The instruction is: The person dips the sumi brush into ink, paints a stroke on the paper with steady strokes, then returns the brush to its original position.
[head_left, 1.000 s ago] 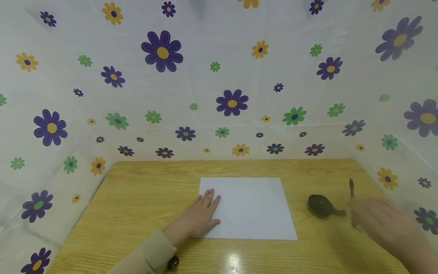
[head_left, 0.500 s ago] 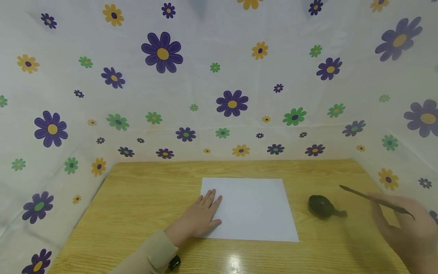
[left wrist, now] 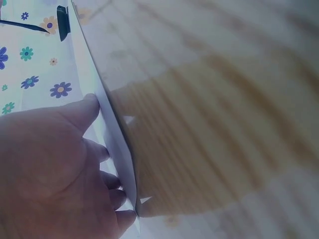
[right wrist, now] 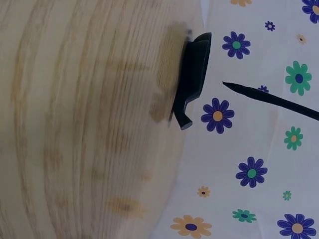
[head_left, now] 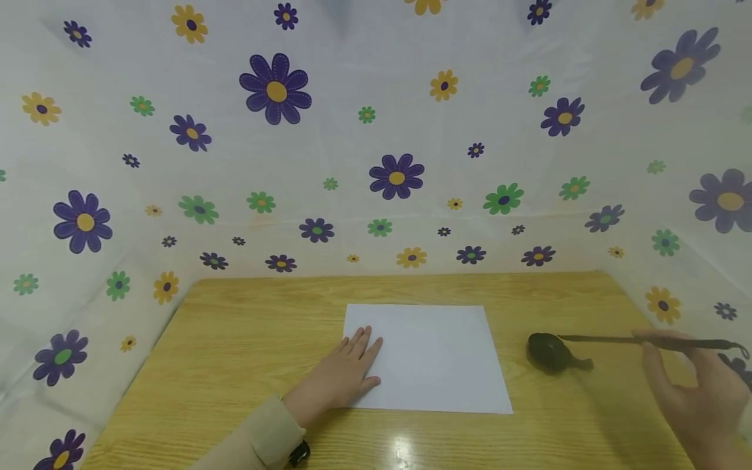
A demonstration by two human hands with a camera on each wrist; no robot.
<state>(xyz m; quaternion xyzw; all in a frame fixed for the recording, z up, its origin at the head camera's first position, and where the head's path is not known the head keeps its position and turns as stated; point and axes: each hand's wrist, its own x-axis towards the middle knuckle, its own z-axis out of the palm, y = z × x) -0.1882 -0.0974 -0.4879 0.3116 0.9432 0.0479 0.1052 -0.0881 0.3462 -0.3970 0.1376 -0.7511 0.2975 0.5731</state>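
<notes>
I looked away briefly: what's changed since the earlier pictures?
The right hand has shifted a little right, and the brush it holds has swung from pointing forward to pointing left, towards the dark dish. Nothing was let go. The left hand still rests on the white paper; dish and paper stay put.

We record one sheet of paper (head_left: pixel 435 359), plain white; one brush (head_left: pixel 608 339), near-black; one spouted dish (head_left: pixel 548 353), likewise near-black; one sleeve (head_left: pixel 276 427), beige; one table (head_left: pixel 252 326), yellow-brown, streaked wood grain; one cloth (head_left: pixel 341 59), white, patterned with purple, yellow and green flowers, their centres contrasting.
</notes>
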